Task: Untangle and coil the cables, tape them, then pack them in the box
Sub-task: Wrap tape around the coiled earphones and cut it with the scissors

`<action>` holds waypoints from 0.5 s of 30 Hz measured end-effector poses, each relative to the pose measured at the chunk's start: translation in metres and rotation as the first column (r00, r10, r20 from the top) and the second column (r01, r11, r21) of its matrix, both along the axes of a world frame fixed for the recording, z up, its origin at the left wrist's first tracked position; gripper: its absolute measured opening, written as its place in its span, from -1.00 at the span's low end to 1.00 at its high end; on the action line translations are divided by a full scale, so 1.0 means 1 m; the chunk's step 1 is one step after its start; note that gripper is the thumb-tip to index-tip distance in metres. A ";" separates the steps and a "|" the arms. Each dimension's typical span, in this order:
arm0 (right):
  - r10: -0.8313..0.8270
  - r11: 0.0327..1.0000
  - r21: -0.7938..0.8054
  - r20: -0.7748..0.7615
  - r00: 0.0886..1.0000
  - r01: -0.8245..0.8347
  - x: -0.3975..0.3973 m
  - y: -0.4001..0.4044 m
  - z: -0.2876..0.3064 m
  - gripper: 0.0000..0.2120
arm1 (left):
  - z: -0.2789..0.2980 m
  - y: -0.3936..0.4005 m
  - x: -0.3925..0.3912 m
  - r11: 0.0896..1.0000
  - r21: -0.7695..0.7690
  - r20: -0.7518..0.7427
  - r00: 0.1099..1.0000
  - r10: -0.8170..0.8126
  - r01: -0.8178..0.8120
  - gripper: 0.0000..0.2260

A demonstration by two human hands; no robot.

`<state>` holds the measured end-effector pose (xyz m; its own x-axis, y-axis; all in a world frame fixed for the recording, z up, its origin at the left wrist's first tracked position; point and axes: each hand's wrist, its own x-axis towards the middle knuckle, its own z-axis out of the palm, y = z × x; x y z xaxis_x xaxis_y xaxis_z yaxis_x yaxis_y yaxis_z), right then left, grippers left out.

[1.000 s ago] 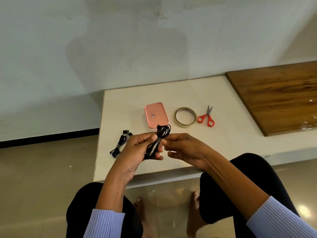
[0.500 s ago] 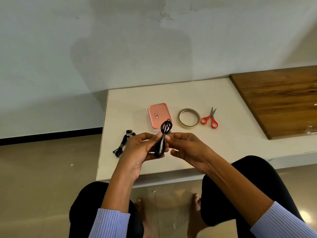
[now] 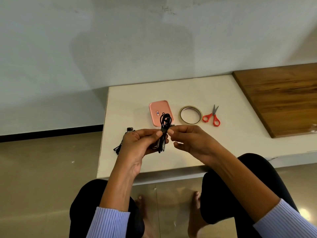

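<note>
From the head view, we hold a coiled black cable [image 3: 164, 127] upright above the bench [image 3: 240, 143]. Our left hand [image 3: 139, 143] grips its lower part with curled fingers, and our right hand [image 3: 190, 140] pinches its middle. Behind it lie the pink box [image 3: 158, 109], tape roll [image 3: 190, 115] and red scissors [image 3: 212, 116]. A second cable [image 3: 121, 145] lies left.
</note>
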<state>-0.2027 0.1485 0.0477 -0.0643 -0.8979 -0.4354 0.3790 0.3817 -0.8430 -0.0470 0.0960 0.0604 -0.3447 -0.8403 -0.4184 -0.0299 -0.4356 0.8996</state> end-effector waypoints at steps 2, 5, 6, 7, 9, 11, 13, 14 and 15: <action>0.045 0.999 -0.005 0.121 0.992 -0.045 -0.004 -0.001 0.003 -0.75 | 0.001 -0.001 -0.001 0.998 0.054 -0.055 0.998 0.029 -0.026 -0.90; 0.117 0.993 -0.035 0.278 0.953 -0.112 -0.006 0.000 0.006 -0.76 | 0.003 -0.002 -0.002 0.993 0.116 -0.128 0.992 0.012 0.002 -0.83; 0.139 0.990 -0.040 0.331 0.934 -0.133 -0.005 0.000 0.007 -0.78 | 0.004 -0.001 -0.001 0.990 0.142 -0.163 0.987 -0.001 0.025 -0.80; 0.155 0.988 -0.041 0.375 0.914 -0.151 -0.005 0.001 0.007 -0.79 | 0.006 -0.001 -0.001 0.984 0.171 -0.203 0.979 -0.008 0.043 -0.76; 0.162 0.986 -0.025 0.424 0.891 -0.167 -0.005 0.001 0.008 -0.80 | 0.008 -0.001 0.000 0.976 0.202 -0.266 0.964 -0.020 0.076 -0.73; 0.146 0.987 -0.007 0.435 0.888 -0.159 -0.004 0.001 0.008 -0.84 | 0.009 -0.002 0.001 0.976 0.186 -0.280 0.959 -0.054 0.109 -0.76; 0.133 0.989 -0.003 0.412 0.901 -0.145 -0.004 0.002 0.007 -0.88 | 0.009 -0.002 0.002 0.977 0.173 -0.278 0.958 -0.070 0.121 -0.78; 0.123 0.991 -0.001 0.387 0.914 -0.133 -0.004 0.001 0.006 -0.90 | 0.009 -0.002 0.002 0.978 0.170 -0.275 0.959 -0.067 0.117 -0.79; 0.108 0.993 0.007 0.361 0.926 -0.119 -0.003 0.001 0.004 -0.91 | 0.009 -0.002 0.002 0.980 0.166 -0.265 0.962 -0.062 0.109 -0.80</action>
